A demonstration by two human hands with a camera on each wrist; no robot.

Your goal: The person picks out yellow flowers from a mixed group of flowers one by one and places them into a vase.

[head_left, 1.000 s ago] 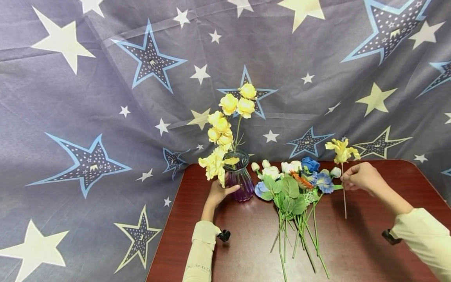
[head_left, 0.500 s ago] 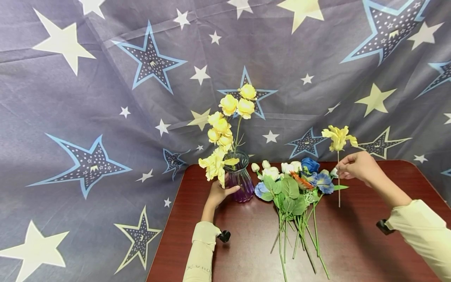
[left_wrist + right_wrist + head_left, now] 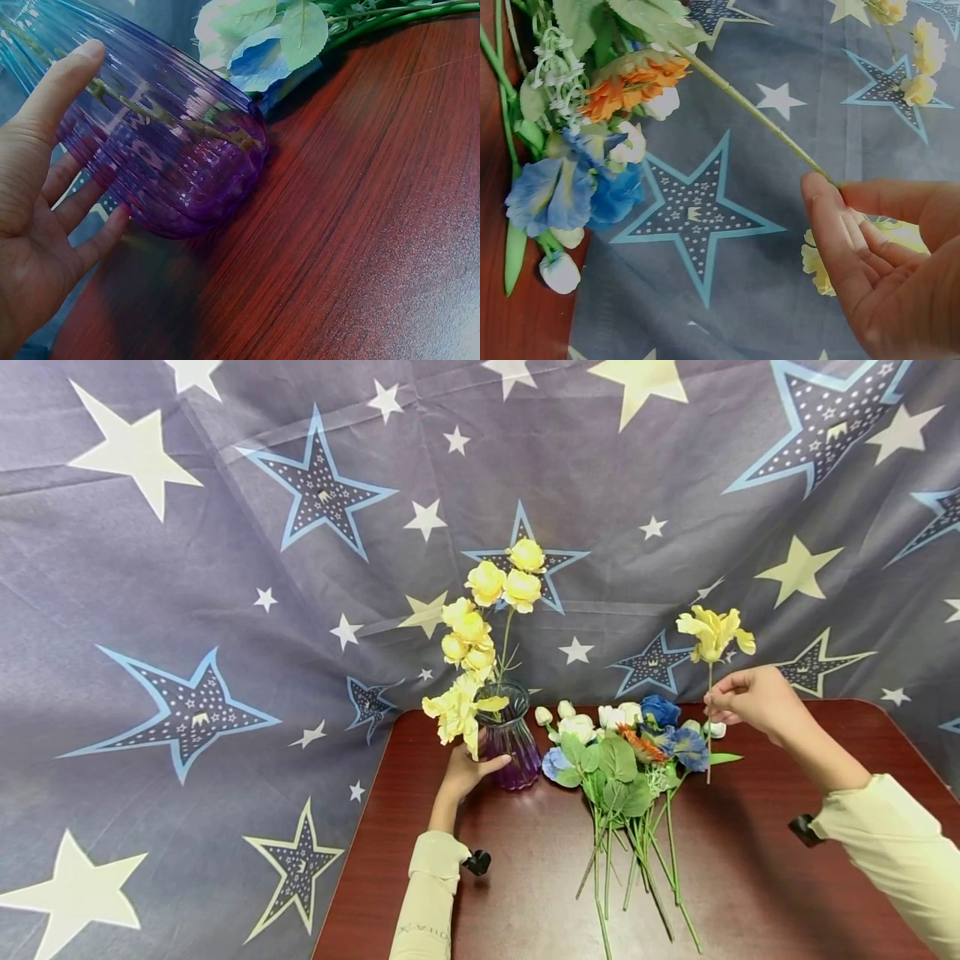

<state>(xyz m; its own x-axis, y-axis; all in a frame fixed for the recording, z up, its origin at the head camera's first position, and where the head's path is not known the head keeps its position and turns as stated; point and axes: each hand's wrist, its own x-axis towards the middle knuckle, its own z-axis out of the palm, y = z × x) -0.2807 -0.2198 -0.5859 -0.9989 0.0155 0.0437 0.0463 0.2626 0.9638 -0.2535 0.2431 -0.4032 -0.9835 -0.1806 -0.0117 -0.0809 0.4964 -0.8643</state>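
Note:
My left hand [image 3: 462, 770] holds a ribbed glass vase [image 3: 517, 758], clear teal at the top and purple below, upright on the table. In the left wrist view the thumb lies along the near side of the vase [image 3: 180, 142], the other fingers behind it. Several yellow blooms [image 3: 472, 627] stand in the vase, one large ruffled flower [image 3: 453, 710] leaning over the left of its rim. My right hand [image 3: 753, 700] pinches the stem of a yellow iris [image 3: 715, 632], bloom up and stem hanging down. In the right wrist view its stem [image 3: 757, 116] runs from the fingertips; the hand partly hides the bloom.
Between the hands a pile of flowers [image 3: 618, 760] lies on the dark red table [image 3: 540, 877]: white and blue blooms, an orange one and green leaves, stems toward me. A grey star-patterned cloth [image 3: 300, 610] hangs behind the table.
My right hand has risen and moved left with the yellow iris, whose stem end now hangs beside the blue flowers. The left hand and vase have stayed in place.

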